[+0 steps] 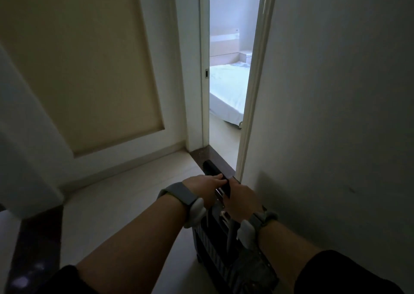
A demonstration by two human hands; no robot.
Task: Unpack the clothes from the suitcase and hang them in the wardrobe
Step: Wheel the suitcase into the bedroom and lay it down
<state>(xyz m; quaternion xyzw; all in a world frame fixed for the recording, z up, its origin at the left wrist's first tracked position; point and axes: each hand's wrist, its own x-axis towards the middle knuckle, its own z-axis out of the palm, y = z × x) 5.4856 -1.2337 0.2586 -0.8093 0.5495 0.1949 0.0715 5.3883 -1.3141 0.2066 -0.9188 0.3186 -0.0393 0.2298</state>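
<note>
We see through 1 wide head-worn view, looking forward and down, close over the hands (208,186), toward a doorway (230,47).

The suitcase (210,249) at 6 o'clock has a dark ribbed shell like hard plastic, its handle (215,170) is matt black on shiny metal rods (219,192), the pale floor (134,192) at 8 o'clock is smooth, and the bed sheet (226,85) at 12 o'clock is creased white cloth.
</note>
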